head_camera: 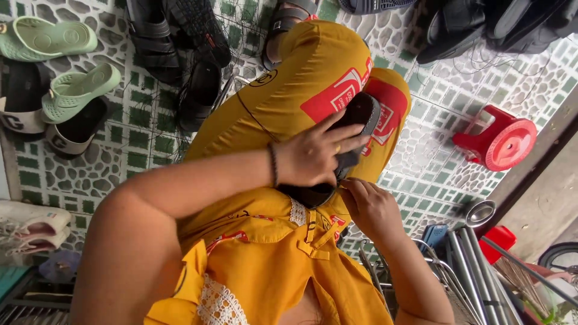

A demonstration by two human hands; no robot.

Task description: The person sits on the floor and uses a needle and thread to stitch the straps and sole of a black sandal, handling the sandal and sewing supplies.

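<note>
I am seated in yellow clothes with red patches, looking down at my lap. My left hand [313, 157] reaches across from the left and is shut on a black sandal [363, 111], pressing it against my raised knee. A thin bracelet circles that wrist. My right hand [368, 206] comes up from the lower right. Its curled fingers touch the sandal's lower end, just under my left hand. Whether they pinch anything small there is hidden.
Green slippers [54, 39] and black sandals [174, 42] lie on the green-and-pebble tiled floor [433, 108] at the upper left. More dark footwear [475, 24] lies upper right. A red plastic stool [503, 139] lies tipped at right, a metal bowl [480, 212] and metal rack [475, 271] below it. White shoes [30, 224] sit far left.
</note>
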